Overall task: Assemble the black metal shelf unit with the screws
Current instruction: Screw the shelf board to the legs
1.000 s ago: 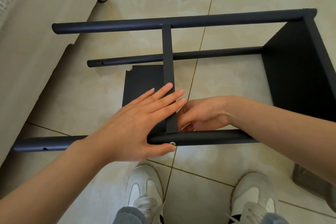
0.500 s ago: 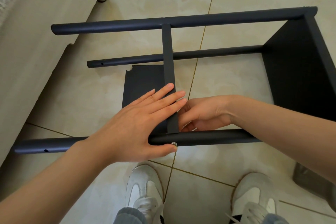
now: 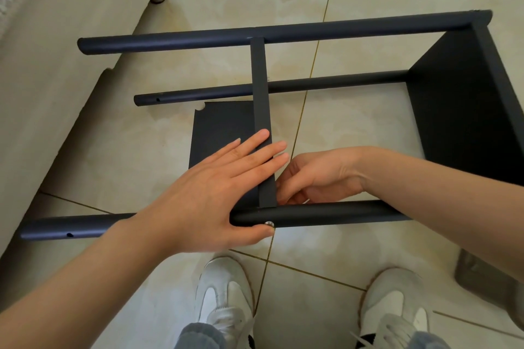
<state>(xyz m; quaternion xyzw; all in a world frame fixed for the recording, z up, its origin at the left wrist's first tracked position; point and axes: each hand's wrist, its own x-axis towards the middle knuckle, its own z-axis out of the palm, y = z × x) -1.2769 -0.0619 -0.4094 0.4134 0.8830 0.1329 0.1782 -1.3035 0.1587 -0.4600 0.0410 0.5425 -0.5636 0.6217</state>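
Little moved: left hand (image 3: pixel 209 195) flat on shelf panel (image 3: pixel 219 126); right hand (image 3: pixel 317 176) curled, hold unclear; tiled floor (image 3: pixel 354 127).

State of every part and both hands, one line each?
left hand: fingers straight, flat on middle panel
right hand: fingers curled at the panel-tube joint; grip hidden
shelf unit: on its side on floor, part-built
end panel: joined to tubes' right ends
middle panel: between far tube and near tube
screw: in near tube, head at left thumb
tube holes: empty at left ends
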